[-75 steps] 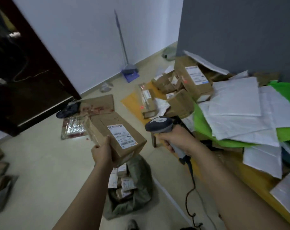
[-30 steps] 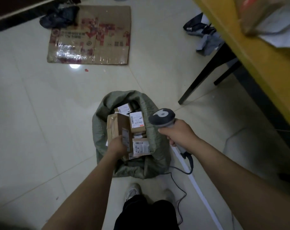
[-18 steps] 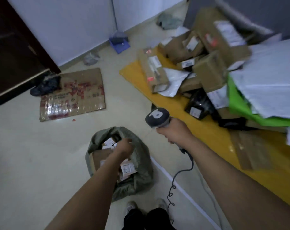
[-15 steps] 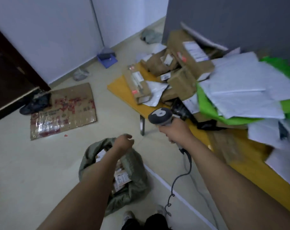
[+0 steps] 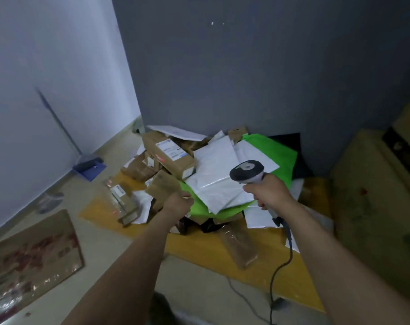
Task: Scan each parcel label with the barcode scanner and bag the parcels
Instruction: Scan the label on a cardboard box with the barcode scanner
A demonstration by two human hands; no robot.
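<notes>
My right hand (image 5: pixel 270 194) grips the handle of the grey barcode scanner (image 5: pixel 246 171), held over white mailers (image 5: pixel 218 177) and a green bag (image 5: pixel 279 156). These lie in a heap of parcels on the yellow table (image 5: pixel 213 249). My left hand (image 5: pixel 178 202) reaches into the heap with loosely curled fingers and holds nothing. It hovers just right of a small brown box (image 5: pixel 161 185). Behind that box lies a large brown box with a white label (image 5: pixel 168 152), and a long labelled box (image 5: pixel 122 198) sits at the table's left end. The sack for parcels is out of view.
The scanner cable (image 5: pixel 277 275) hangs down to the floor. A flattened cardboard sheet (image 5: pixel 32 256) lies on the floor at left. A blue dustpan (image 5: pixel 89 167) and a broom stand by the white wall. A tall cardboard box (image 5: pixel 375 195) stands at right.
My left hand put the brown parcel into the green sack on the floor, let go and rose toward the heap on the table. The view lifted from the sack. My right hand kept the scanner.
</notes>
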